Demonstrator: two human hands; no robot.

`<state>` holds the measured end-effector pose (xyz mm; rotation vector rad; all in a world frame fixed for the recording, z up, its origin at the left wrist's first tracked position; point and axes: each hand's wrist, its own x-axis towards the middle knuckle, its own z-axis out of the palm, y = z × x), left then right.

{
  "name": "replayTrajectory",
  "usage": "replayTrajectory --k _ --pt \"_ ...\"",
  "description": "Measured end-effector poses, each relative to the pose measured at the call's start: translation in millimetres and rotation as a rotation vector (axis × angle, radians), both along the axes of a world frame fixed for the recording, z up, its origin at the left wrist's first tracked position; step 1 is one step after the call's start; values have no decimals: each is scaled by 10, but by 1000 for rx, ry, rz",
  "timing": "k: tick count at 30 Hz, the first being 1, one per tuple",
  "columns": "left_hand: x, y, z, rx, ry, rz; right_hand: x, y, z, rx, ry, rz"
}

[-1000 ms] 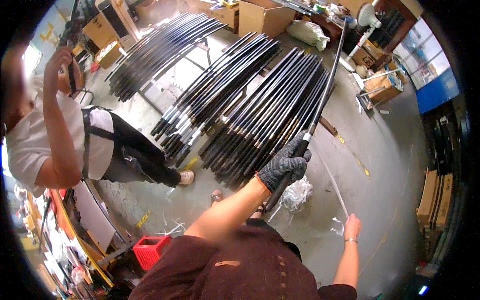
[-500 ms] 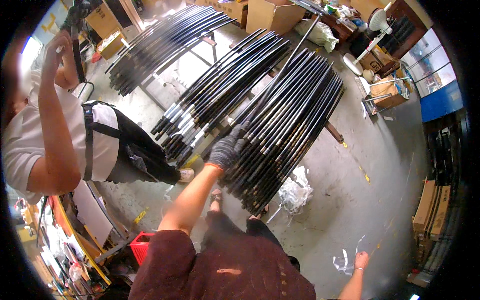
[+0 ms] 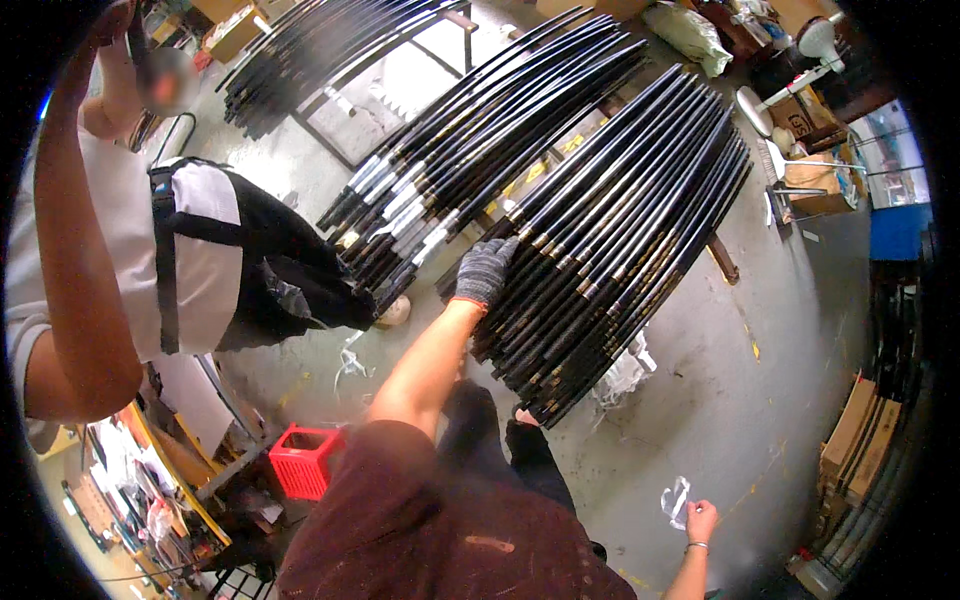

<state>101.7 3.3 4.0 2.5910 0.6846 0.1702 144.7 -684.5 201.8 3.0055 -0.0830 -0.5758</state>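
Observation:
My left hand, in a grey knitted glove with an orange cuff, is closed on the dark thick end of a black pole at the left edge of the right-hand bundle. Many similar long black poles lie side by side there, slim ends pointing away. Out at the lower right, my bare right hand has its fingers pinched around a white plastic strip, which hangs in a loop.
A second pole bundle with white-wrapped sections lies to the left, and a third farther off. Another person stands close on the left. A red crate, crumpled white plastic and a fan are around.
The pole in my left hand, earlier sticking up above the others, now lies down among the bundle. The view has shifted, and my right hand still holds the white strip.

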Motion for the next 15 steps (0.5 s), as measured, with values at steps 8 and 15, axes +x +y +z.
replayTrajectory --k 8,15 --pt "-847 315 -120 85 -181 156 -72 197 -204 -101 103 -10" --pt "-1485 606 -3 185 458 487 31 509 -257 101 -57 74"
